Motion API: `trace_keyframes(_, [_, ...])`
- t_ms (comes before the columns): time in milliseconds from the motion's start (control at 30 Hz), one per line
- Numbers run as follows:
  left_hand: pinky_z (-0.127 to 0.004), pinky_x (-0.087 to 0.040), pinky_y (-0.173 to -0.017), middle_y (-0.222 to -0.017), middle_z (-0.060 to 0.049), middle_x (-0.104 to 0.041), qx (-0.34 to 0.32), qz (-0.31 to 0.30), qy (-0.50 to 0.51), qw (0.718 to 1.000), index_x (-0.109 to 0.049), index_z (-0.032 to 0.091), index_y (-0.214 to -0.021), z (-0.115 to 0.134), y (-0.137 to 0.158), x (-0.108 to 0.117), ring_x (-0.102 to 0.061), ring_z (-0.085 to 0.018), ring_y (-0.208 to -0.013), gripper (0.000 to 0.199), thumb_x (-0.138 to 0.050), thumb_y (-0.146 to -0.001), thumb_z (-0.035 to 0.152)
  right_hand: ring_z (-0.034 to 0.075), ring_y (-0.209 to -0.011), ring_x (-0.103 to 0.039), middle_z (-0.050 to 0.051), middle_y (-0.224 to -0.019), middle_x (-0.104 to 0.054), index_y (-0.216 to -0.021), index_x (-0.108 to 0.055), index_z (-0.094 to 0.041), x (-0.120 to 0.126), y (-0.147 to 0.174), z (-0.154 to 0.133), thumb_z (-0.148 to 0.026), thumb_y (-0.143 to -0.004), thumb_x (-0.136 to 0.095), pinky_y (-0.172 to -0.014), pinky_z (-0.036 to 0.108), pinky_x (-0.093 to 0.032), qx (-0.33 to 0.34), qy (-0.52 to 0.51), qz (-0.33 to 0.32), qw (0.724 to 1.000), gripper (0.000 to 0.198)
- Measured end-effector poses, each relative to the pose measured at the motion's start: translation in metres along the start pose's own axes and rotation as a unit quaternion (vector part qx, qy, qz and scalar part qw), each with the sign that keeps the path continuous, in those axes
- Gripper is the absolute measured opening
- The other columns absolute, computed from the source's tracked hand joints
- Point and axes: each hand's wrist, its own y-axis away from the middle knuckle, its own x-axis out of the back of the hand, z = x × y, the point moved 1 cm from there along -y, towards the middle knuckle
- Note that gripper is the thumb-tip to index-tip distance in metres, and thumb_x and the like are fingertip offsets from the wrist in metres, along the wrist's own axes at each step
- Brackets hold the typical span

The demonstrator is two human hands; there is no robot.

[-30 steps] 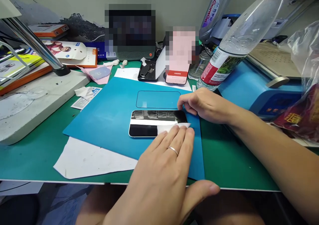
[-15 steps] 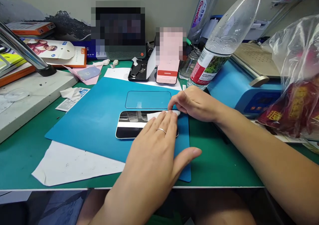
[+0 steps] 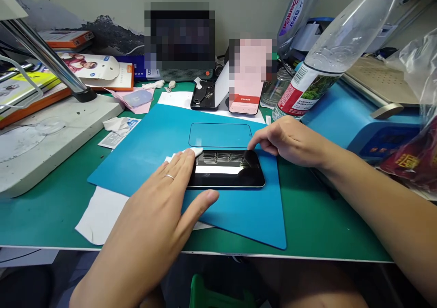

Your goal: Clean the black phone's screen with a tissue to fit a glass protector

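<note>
A black smartphone [image 3: 228, 180] lies screen up on a blue mat [image 3: 239, 212], its glass reflecting a bright strip. My left hand [image 3: 164, 185] is at the phone's left end, fingers stretched flat and thumb spread away. Under those fingertips is a white wipe [image 3: 197, 151], pressed down and mostly covered. My right hand [image 3: 290, 139] has its fingers curled, with the index fingertip at the phone's far right corner; nothing shows inside it. Just behind the phone a clear screen protector [image 3: 220, 135] with a black outline lies flat on the mat.
Behind the mat are a propped phone with a pink screen [image 3: 244, 103], a black case [image 3: 205, 96] and a glass jar [image 3: 275, 87]. A large leaning bottle [image 3: 317, 71] and a blue machine [image 3: 358, 112] stand right. A white lamp base [image 3: 51, 148] is left.
My left hand and the wipe have slid left along the screen, uncovering the phone's right end. My right hand keeps its place by the far right corner. The view has shifted slightly.
</note>
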Motion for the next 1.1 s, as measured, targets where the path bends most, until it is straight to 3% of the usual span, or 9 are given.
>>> trace_keyframes(167, [-0.050,-0.064,-0.104,-0.156,-0.015,-0.057,-0.061,0.039,-0.037,0.997,-0.050,0.010,-0.156,0.006,0.017,0.008,-0.060,-0.035,-0.141,0.072,-0.028,-0.111,0.062,0.016,-0.049,-0.047,0.001,-0.052,-0.052,-0.081,-0.077,-0.017,0.002,-0.002,-0.003,-0.104,-0.080,-0.017,-0.055,0.034,-0.032,0.001,0.028,-0.040,0.999,0.105])
trace_keyframes(267, [-0.047,-0.066,-0.099,-0.147,-0.022,-0.062,-0.102,0.065,-0.064,0.991,-0.054,0.001,-0.149,0.012,0.021,0.013,-0.065,-0.037,-0.133,0.071,-0.027,-0.112,0.056,0.016,-0.052,-0.050,-0.002,-0.060,-0.057,-0.094,-0.071,-0.019,0.006,-0.001,-0.007,-0.106,-0.064,-0.052,-0.051,0.032,-0.031,-0.038,0.044,-0.110,0.992,0.093])
trace_keyframes(333, [-0.047,-0.067,-0.095,-0.143,-0.023,-0.064,-0.120,0.065,-0.072,0.988,-0.056,0.000,-0.145,0.013,0.022,0.016,-0.067,-0.038,-0.130,0.069,-0.025,-0.113,0.051,0.016,-0.055,-0.052,-0.003,-0.066,-0.058,-0.103,-0.067,-0.022,0.009,0.001,-0.009,-0.093,-0.056,-0.077,-0.051,0.031,-0.032,-0.071,0.066,-0.147,0.984,0.086])
trace_keyframes(400, [-0.048,-0.068,-0.093,-0.141,-0.023,-0.066,-0.132,0.058,-0.077,0.987,-0.060,0.001,-0.142,0.014,0.022,0.018,-0.067,-0.038,-0.128,0.066,-0.020,-0.114,0.046,0.017,-0.060,-0.055,-0.003,-0.074,-0.060,-0.111,-0.064,-0.023,0.013,0.004,-0.012,-0.081,-0.055,-0.088,-0.053,0.030,-0.035,-0.093,0.085,-0.172,0.977,0.083])
trace_keyframes(500, [-0.049,-0.066,-0.096,-0.138,-0.024,-0.068,-0.127,0.061,-0.088,0.986,-0.061,0.000,-0.141,0.016,0.023,0.019,-0.068,-0.038,-0.128,0.066,-0.017,-0.114,0.042,0.019,-0.066,-0.058,-0.002,-0.083,-0.060,-0.119,-0.060,-0.025,0.016,0.007,-0.012,-0.071,-0.061,-0.089,-0.055,0.030,-0.037,-0.111,0.089,-0.207,0.968,0.079])
trace_keyframes(633, [-0.044,-0.063,-0.103,-0.142,-0.024,-0.067,-0.143,0.050,-0.077,0.985,-0.055,-0.003,-0.148,0.026,0.021,0.013,-0.066,-0.035,-0.133,0.065,-0.032,-0.113,0.048,0.019,-0.066,-0.057,-0.002,-0.082,-0.058,-0.119,-0.057,-0.024,0.015,0.008,-0.011,-0.070,-0.070,-0.085,-0.056,0.030,-0.037,-0.102,0.091,-0.218,0.966,0.072])
trace_keyframes(733, [-0.043,-0.062,-0.105,-0.148,-0.023,-0.063,-0.157,0.047,-0.056,0.985,-0.055,-0.003,-0.149,0.045,0.015,0.002,-0.065,-0.036,-0.135,0.066,-0.036,-0.113,0.049,0.018,-0.066,-0.056,-0.003,-0.081,-0.057,-0.117,-0.056,-0.024,0.012,0.007,-0.011,-0.071,-0.072,-0.083,-0.056,0.030,-0.036,-0.090,0.094,-0.213,0.968,0.071])
trace_keyframes(967, [-0.047,-0.057,-0.112,-0.148,-0.022,-0.063,-0.125,0.073,0.022,0.989,-0.062,-0.004,-0.145,0.103,-0.010,-0.024,-0.059,-0.036,-0.141,0.067,-0.019,-0.115,0.039,0.016,-0.064,-0.053,-0.004,-0.080,-0.056,-0.116,-0.055,-0.024,0.010,0.008,-0.008,-0.070,-0.079,-0.076,-0.055,0.028,-0.035,-0.055,0.089,-0.204,0.973,0.063])
trace_keyframes(1100, [-0.048,-0.054,-0.116,-0.149,-0.022,-0.064,-0.125,0.058,0.038,0.990,-0.059,-0.004,-0.148,0.111,-0.022,-0.027,-0.060,-0.035,-0.142,0.065,-0.022,-0.116,0.040,0.014,-0.061,-0.052,-0.004,-0.080,-0.055,-0.113,-0.054,-0.023,0.009,0.009,-0.007,-0.053,-0.083,-0.073,-0.054,0.027,-0.035,-0.028,0.091,-0.199,0.975,0.046])
